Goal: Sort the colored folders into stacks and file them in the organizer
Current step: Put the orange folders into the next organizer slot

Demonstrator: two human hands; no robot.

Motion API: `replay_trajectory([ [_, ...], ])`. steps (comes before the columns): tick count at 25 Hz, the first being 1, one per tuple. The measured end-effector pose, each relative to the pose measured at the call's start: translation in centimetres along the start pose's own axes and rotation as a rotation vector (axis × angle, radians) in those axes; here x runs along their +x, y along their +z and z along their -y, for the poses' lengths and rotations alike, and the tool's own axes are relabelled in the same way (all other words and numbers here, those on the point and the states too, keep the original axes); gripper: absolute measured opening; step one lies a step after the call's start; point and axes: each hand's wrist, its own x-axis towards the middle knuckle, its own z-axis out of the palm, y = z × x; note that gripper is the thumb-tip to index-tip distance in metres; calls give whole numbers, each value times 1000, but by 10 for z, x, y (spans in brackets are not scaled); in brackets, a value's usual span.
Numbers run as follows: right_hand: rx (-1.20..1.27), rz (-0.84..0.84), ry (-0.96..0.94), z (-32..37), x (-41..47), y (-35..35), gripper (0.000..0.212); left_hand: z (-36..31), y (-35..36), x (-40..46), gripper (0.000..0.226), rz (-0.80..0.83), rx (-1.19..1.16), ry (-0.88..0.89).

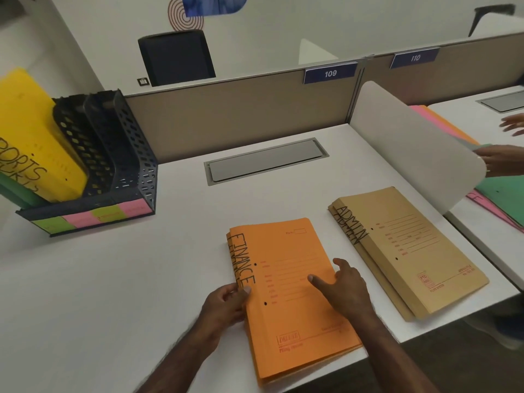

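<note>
At the lower centre of the frame a stack of orange folders (295, 296) lies flat on the white desk (113, 279), its top cover lettered FINANCE along the spine; the left hand (226, 304) grips the stack's left edge, thumb on top and fingers curled under, while the right hand (344, 287) rests on the cover with fingers spread and nearly straight, holding nothing. Just to the right, apart from the orange stack, sits a stack of brown folders (411, 251) marked ADMIN. At the upper left stands the black mesh organizer (113, 154), coloured labels along its front lip; yellow folders (34, 131) lean in its leftmost slots (a green one shows beneath them). At the right edge, past a white divider (411, 148), pink, orange and green folders (507, 199) lie on the neighbouring desk, where another person's hands (502, 163) reach in.
</note>
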Motion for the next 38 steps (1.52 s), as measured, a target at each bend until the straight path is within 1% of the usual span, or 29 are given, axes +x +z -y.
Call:
replay_trajectory([
  [3, 28, 29, 21, 2, 2, -2, 100, -1, 2, -3, 74, 110, -112, -2],
  [5, 113, 58, 47, 5, 1, -2, 97, -2, 3, -3, 79, 160, -195, -10],
  [7, 217, 89, 81, 9, -3, 0, 93, -5, 5, -3, 79, 196, -274, 29],
  [10, 284, 137, 70, 19, -12, 9, 89, -15, 1, -6, 77, 155, -283, 103],
  [14, 338, 198, 14, 43, -22, 26, 90, -34, -21, -14, 81, 77, -268, 160],
  [17, 346, 243, -72, 77, -29, 42, 90, -47, -48, -19, 73, 46, -315, 212],
  [23, 308, 294, -293, 179, -39, 90, 88, -75, -121, -32, 64, -156, -360, 361],
  [26, 288, 330, -399, 243, -45, 114, 86, -95, -164, -43, 64, -258, -356, 464],
  [29, 294, 371, -519, 314, -57, 135, 88, -120, -207, -56, 64, -338, -327, 585],
  [33, 348, 402, -665, 409, -74, 157, 86, -160, -263, -70, 58, -467, -213, 729],
  [35, 394, 428, -701, 456, -82, 166, 83, -181, -292, -73, 58, -500, -122, 792],
  [38, 451, 461, -739, 517, -87, 177, 76, -210, -328, -66, 60, -542, -38, 842],
])
